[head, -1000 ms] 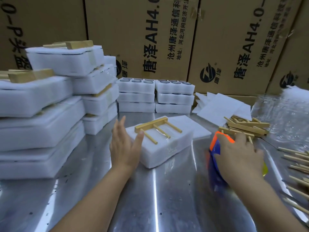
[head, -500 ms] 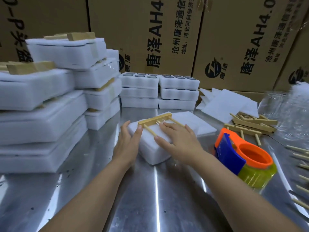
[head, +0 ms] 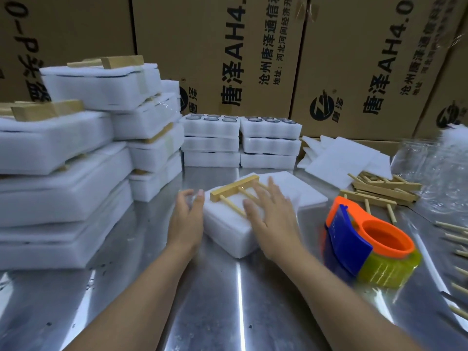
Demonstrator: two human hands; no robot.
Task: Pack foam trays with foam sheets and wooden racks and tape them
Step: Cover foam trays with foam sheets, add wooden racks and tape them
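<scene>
A white foam tray (head: 229,230) lies on the steel table (head: 215,300) in the middle, with a wooden rack (head: 234,191) taped flat on its top. My left hand (head: 187,219) touches the tray's left side with straight fingers. My right hand (head: 269,214) lies flat on top of the tray, fingers spread over the rack's dowels. An orange and blue tape dispenser (head: 364,241) with a yellow roll stands on the table to the right of the tray, nobody holding it.
Packed foam trays are stacked high at the left (head: 63,160). Two short stacks of foam trays (head: 240,143) stand behind. Loose foam sheets (head: 347,158), a pile of wooden racks (head: 379,188), loose dowels (head: 453,239) and clear glass jars (head: 430,168) sit at the right. Cardboard boxes (head: 228,59) wall the back.
My right hand let go of the tape dispenser, left it on the table and moved onto the top of the foam tray. My left hand stayed against the tray's left side.
</scene>
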